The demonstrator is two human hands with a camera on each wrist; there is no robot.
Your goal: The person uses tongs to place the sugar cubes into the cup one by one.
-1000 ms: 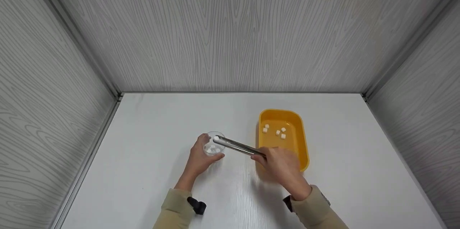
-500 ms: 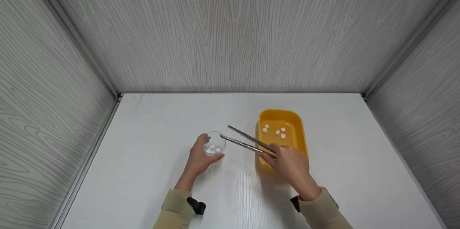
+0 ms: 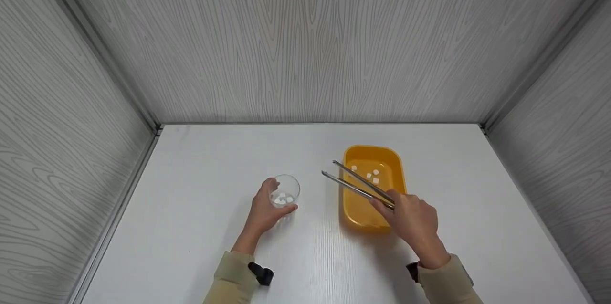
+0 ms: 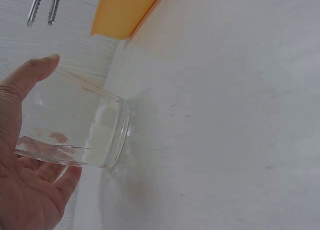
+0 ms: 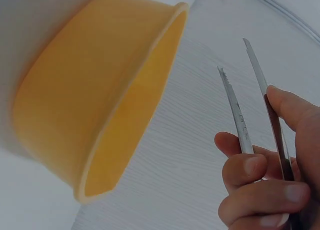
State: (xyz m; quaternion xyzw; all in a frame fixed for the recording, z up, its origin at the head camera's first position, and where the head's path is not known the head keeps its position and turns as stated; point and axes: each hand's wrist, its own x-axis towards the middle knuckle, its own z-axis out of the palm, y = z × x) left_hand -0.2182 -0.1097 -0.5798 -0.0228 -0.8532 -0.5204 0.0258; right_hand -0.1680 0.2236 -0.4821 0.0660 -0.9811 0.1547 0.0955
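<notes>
My left hand (image 3: 262,206) curls round a clear glass jar (image 4: 65,115) that stands on the table, thumb on one side and fingers on the other. Several white cubes (image 3: 283,198) lie at the bottom of the jar. In my right hand (image 3: 410,220) I hold metal tongs (image 3: 351,184) with serrated tips. Their arms are spread, with nothing between the tips (image 5: 221,70). The tongs reach over the left rim of a yellow tray (image 5: 90,85), where several more white cubes (image 3: 375,181) lie; the tongs partly cover these.
The tray stands on the white table (image 3: 215,161), to the right of the jar. Grey wood-grain panels (image 3: 305,46) enclose the table at the back and both sides.
The tongs have opened and let go of a white cube at the jar. My right hand has moved right with them, to above the tray. My left hand and the jar stay put.
</notes>
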